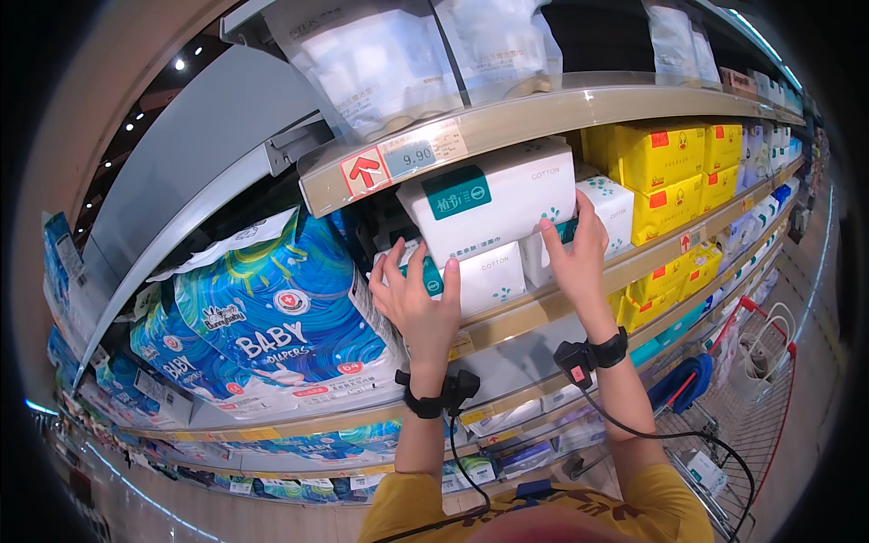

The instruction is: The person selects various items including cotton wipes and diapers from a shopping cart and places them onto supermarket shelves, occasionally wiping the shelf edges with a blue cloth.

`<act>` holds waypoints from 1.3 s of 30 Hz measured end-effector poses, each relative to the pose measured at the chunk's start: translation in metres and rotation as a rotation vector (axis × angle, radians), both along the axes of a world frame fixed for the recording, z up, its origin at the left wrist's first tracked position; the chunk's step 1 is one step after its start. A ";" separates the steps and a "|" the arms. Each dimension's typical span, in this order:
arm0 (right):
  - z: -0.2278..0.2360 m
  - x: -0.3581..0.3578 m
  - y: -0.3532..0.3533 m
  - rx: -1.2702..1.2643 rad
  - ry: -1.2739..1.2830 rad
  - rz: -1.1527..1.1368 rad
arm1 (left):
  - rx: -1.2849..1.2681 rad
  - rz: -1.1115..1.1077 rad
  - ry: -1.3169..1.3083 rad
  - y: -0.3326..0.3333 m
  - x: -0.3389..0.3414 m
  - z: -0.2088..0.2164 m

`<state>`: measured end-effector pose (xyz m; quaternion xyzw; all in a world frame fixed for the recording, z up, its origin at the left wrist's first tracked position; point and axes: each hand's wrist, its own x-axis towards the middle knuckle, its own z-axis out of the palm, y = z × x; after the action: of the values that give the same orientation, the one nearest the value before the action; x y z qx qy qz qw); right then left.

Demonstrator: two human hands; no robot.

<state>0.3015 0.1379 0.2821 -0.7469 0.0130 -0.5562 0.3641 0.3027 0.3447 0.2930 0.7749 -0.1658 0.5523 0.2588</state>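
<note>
A white tissue pack [498, 195] with a green label lies tilted on top of similar packs on a shelf, just under the shelf above. My left hand [418, 303] grips its lower left edge, fingers bent and thumb against the front. At the pack's right end, my right hand [577, 244] has its thumb on the front corner and its fingers round the side. Beneath it sits another white tissue pack [489, 276], partly covered by my left hand. A further white pack [608, 213] with green leaf marks stands behind my right hand.
Large blue diaper packs [272, 317] fill the shelf at left. Yellow packs [665, 185] are stacked to the right. The upper shelf's edge [434, 149] runs close above the held pack. A shopping cart [756, 380] with items stands at lower right. Cabled straps circle both wrists.
</note>
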 end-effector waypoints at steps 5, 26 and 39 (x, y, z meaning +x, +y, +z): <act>0.002 -0.012 0.041 -0.117 -0.030 0.101 | -0.266 -0.067 0.027 0.012 0.008 -0.011; 0.021 -0.025 0.053 -0.044 0.228 0.365 | -0.576 -0.557 0.706 0.077 0.035 -0.049; -0.009 -0.055 0.081 0.197 -0.104 0.591 | -0.501 -0.429 0.284 0.071 -0.025 -0.086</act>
<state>0.2466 0.2193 0.2730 -0.6500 -0.1696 -0.4597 0.5808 0.2779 0.4153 0.2069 0.7043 -0.1465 0.3956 0.5710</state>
